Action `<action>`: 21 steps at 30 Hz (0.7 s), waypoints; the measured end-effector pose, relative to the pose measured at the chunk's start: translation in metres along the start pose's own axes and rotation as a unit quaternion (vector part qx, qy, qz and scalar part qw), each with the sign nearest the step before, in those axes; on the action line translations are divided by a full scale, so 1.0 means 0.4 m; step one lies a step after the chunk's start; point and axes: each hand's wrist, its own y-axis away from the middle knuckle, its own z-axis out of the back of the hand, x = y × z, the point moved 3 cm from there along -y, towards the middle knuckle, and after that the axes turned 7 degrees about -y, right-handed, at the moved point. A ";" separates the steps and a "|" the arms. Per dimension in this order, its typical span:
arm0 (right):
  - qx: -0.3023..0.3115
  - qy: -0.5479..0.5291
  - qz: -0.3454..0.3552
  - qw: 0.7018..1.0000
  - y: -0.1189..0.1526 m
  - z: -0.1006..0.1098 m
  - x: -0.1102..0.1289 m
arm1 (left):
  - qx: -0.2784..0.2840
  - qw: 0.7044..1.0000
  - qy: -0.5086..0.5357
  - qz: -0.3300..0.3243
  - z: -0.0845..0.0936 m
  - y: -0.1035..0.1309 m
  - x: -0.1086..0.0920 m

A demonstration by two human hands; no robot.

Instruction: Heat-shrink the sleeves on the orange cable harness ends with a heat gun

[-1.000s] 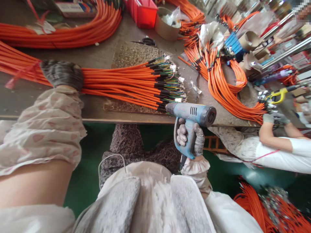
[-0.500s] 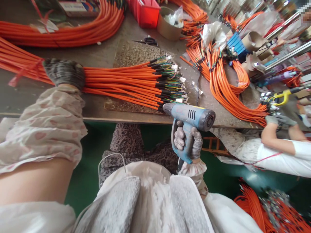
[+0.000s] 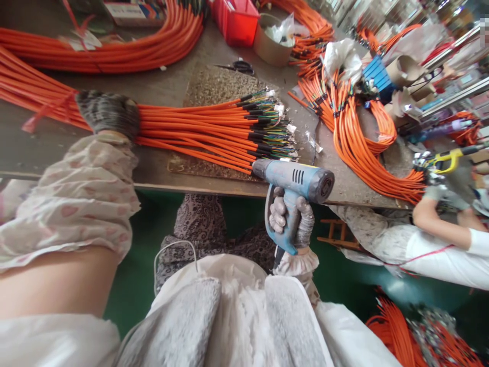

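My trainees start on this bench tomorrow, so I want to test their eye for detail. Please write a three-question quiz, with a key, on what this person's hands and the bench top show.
1. True or false: the gloved right hand grips the blue gun-like tool by its handle.

2. Fill in the missing word: the gloved left hand is wrapped over a bunch of orange ____.

3. Multiple choice: what colour is the bin at the top middle of the picture?
A. Blue
B. Yellow
C. Red

Key:
1. True.
2. Cables.
3. C.
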 end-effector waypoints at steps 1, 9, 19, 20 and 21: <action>0.005 -0.001 0.001 1.000 -0.001 -0.001 0.000 | -0.008 1.000 0.012 -0.001 0.001 0.000 0.001; 0.064 0.007 -0.023 0.998 -0.019 -0.048 -0.016 | 0.038 0.999 0.007 0.013 0.031 0.013 -0.016; 0.010 0.041 -0.001 0.999 -0.052 -0.048 -0.026 | -0.045 0.995 0.082 0.042 -0.008 -0.012 0.017; 0.023 0.039 -0.004 0.999 -0.057 -0.053 -0.028 | -0.017 0.997 0.063 0.042 0.001 -0.007 0.011; 0.044 0.033 -0.010 0.998 -0.059 -0.061 -0.031 | 0.018 0.997 0.055 0.055 0.012 -0.002 0.004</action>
